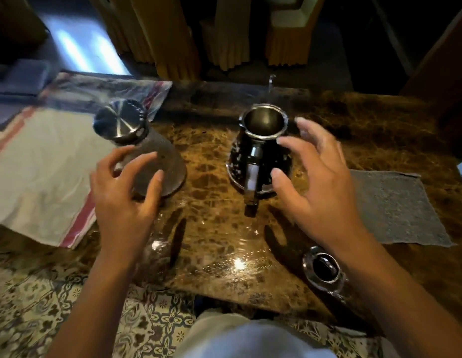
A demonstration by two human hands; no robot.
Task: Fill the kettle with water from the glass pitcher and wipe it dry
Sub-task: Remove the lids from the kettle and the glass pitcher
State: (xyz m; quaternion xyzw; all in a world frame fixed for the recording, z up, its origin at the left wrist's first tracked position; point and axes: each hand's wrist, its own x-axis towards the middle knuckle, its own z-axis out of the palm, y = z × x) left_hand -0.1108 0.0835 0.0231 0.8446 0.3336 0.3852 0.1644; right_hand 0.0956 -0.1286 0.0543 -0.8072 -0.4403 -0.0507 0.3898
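A shiny metal kettle (261,140) stands lidless in the middle of the brown marble table (214,244), its handle pointing toward me. Its round lid (324,268) lies near the table's front right edge. Left of the kettle stands the glass pitcher (157,153) with a steel cap on top. My left hand (124,192) hovers open just in front of the pitcher's base, fingers spread, not gripping it. My right hand (320,177) hovers open to the right of the kettle, beside its handle, holding nothing.
A grey wiping cloth (395,208) lies flat on the table's right side. A white towel with red stripes (44,164) covers the left end. Chairs with golden covers (224,34) stand beyond the far edge. Patterned floor tiles (70,301) show below the table's front edge.
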